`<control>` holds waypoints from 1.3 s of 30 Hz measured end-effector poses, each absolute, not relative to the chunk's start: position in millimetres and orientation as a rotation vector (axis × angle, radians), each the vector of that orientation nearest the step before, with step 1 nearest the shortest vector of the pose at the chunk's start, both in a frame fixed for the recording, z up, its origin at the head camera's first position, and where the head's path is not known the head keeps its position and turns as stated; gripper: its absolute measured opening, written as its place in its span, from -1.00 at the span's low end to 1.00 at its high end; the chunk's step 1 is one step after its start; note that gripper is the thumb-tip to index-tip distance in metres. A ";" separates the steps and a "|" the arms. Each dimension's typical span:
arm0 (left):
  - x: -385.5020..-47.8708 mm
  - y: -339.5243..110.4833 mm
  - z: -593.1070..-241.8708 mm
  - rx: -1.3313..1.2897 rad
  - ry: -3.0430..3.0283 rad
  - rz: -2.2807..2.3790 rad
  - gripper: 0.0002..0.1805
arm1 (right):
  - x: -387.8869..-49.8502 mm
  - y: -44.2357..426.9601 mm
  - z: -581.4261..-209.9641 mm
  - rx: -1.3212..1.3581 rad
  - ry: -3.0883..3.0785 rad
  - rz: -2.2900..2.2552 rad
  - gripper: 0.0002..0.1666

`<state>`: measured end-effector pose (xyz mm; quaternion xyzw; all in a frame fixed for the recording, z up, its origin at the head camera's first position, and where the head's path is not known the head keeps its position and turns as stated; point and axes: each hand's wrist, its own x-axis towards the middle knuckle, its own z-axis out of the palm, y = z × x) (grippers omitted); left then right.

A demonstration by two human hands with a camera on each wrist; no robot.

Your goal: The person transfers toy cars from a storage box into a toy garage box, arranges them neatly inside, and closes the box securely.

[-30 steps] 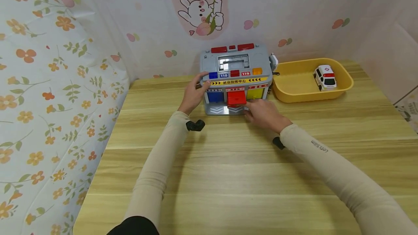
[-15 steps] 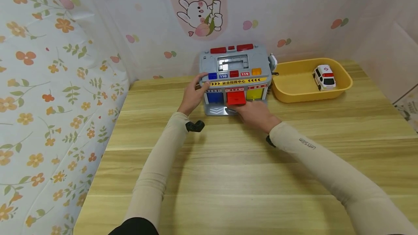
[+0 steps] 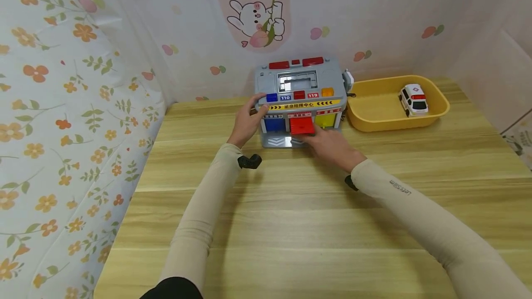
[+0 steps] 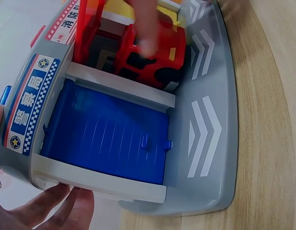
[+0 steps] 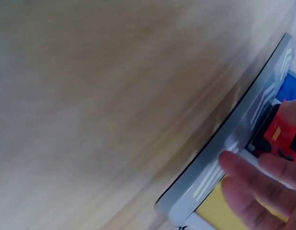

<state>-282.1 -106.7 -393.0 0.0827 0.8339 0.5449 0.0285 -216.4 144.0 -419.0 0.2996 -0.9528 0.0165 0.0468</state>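
A grey toy emergency station (image 3: 270, 84) stands against the back cloth, with blue, red and yellow bay doors. My left hand (image 3: 246, 124) grips its left front corner, thumb at the front and fingers along the side wall. The blue door (image 4: 107, 134) is down, while the red door (image 3: 302, 126) is lifted and sticks out. In the middle bay sits a red toy vehicle (image 4: 155, 55), hidden under that door in the head view. My right hand (image 3: 330, 146) pinches it, thumb on one side and index finger on the other; the other fingers (image 5: 248, 184) extend over the ramp.
To the right of the station, a yellow tray (image 3: 374, 123) holds a white toy ambulance (image 3: 414, 99). Patterned cloth (image 3: 187, 26) hangs behind the wooden table (image 3: 291, 225) and along its left side.
My right hand moved left from the station's right front to under the lifted red door, then drew back slightly to the right. My left hand stayed at the corner.
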 end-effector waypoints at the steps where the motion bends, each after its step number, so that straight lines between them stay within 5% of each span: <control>1: -282.3 -106.6 -393.4 0.256 2.571 1.684 -0.52 | -215.6 146.4 -418.7 0.931 -2.907 0.062 -0.49; 25: -282.1 -106.9 -393.2 0.239 2.574 1.676 -0.52 | -225.1 150.5 -416.1 0.837 -3.017 0.206 -0.65; 33: -282.4 -107.0 -392.2 0.237 2.562 1.688 -0.52 | -232.0 157.6 -406.9 0.727 -3.031 0.245 -0.49; 39: -282.5 -107.3 -393.0 0.239 2.544 1.704 -0.51 | -229.7 161.1 -412.4 0.863 -3.065 0.382 -0.68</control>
